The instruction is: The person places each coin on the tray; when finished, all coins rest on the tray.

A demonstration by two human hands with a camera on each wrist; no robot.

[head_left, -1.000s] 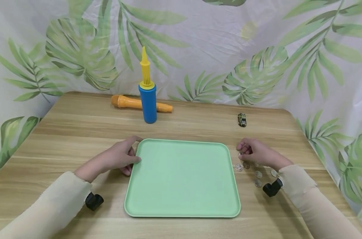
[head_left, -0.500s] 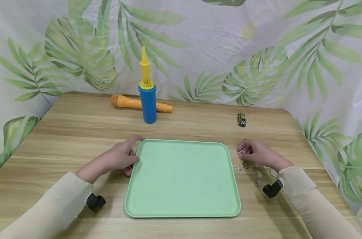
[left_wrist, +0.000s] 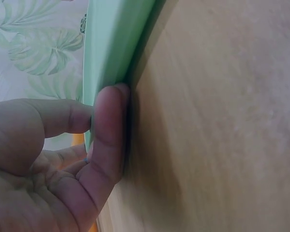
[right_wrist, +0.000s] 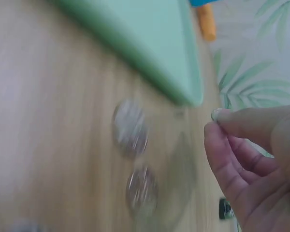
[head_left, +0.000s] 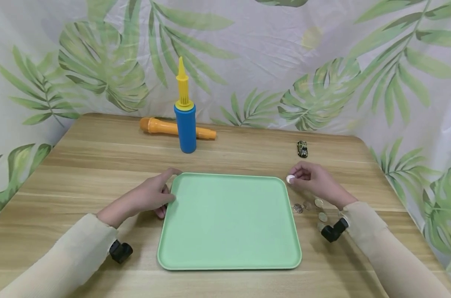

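Note:
A pale green tray point(head_left: 229, 223) lies in front of me on the wooden table. My left hand point(head_left: 149, 195) grips its left edge near the far corner. In the left wrist view the thumb point(left_wrist: 67, 116) meets the rim, and a finger point(left_wrist: 108, 116) presses low against the tray's outer side. My right hand point(head_left: 316, 180) pinches a silvery coin point(head_left: 290, 179) between thumb and fingers, raised by the tray's far right corner. Several more coins, among them a dark silver coin point(head_left: 298, 208), lie on the table right of the tray, partly under the right wrist.
At the back left stands a blue and yellow hand pump point(head_left: 186, 128), with an orange toy microphone point(head_left: 160, 126) lying behind it. A small toy car point(head_left: 302, 149) sits at the back right. A leaf-print cloth point(head_left: 255, 62) hangs behind the table.
The right hand has lifted a coin from the table and moved it up and left toward the tray's corner. My left hand stays on the tray edge.

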